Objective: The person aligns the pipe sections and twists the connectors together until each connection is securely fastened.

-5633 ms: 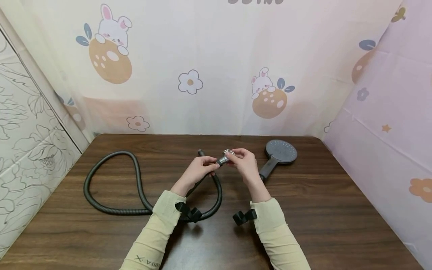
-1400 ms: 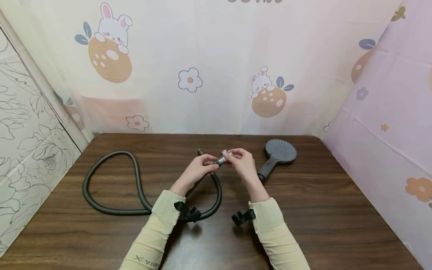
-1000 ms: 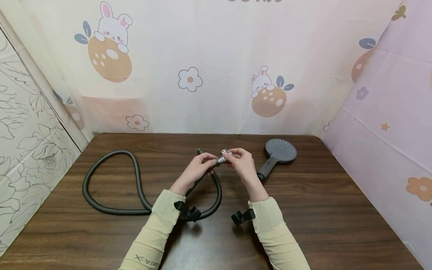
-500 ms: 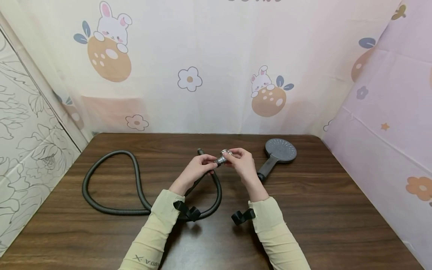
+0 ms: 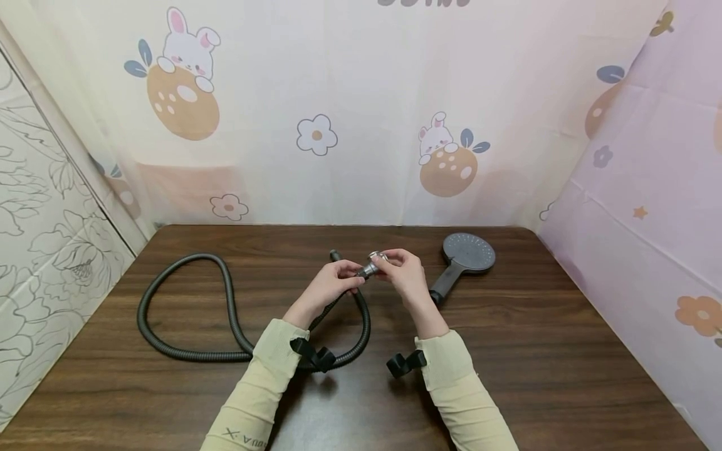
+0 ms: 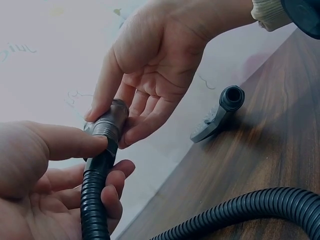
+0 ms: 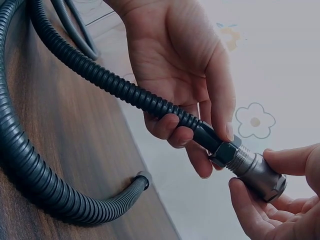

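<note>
Both hands meet above the table over one end of a black ribbed shower hose (image 5: 232,313). My left hand (image 5: 324,291) pinches the black hex nut (image 7: 225,152) at that end, thumb on top and fingers curled beneath the hose. A silver metal connector (image 7: 259,176) lies between the thumb and fingers of my right hand (image 5: 408,282). Nut and connector are in line, with some bright thread ridges (image 7: 242,159) showing between them. The hose's other end (image 7: 144,179) points toward the back of the table.
To the right lies a grey shower head (image 5: 469,252), face up, its handle end partly behind the right wrist. The hose spreads in a wide loop at the left of the wooden table (image 5: 564,351). A printed curtain (image 5: 366,75) hangs behind the table's back edge.
Both hands stay in nearly the same place with the nut and connector. The left thumb and fingers have shifted a little on the nut. Hose loop and shower head have not moved.
</note>
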The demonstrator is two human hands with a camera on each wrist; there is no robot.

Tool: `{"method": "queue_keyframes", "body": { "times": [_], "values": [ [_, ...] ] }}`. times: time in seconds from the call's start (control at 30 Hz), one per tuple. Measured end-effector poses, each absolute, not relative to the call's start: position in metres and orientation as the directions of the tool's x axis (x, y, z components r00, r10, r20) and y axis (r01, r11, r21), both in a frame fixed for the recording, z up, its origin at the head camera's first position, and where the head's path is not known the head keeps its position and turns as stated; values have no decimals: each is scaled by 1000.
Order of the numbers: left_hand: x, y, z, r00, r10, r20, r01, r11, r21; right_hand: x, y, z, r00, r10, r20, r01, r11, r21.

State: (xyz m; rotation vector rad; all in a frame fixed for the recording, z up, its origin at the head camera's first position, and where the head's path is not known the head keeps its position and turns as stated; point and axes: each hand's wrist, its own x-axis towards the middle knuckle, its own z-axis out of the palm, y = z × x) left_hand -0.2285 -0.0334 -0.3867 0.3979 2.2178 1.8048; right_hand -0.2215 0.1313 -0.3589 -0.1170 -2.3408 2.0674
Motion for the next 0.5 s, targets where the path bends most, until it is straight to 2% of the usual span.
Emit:
{"method": "queue_keyframes", "body": {
  "times": [0.5],
  "values": [
    [-218, -36, -371, -925, 380, -13, 47, 149, 988, -222, 131, -361, -997, 66, -34, 41, 105, -994]
  ]
}}
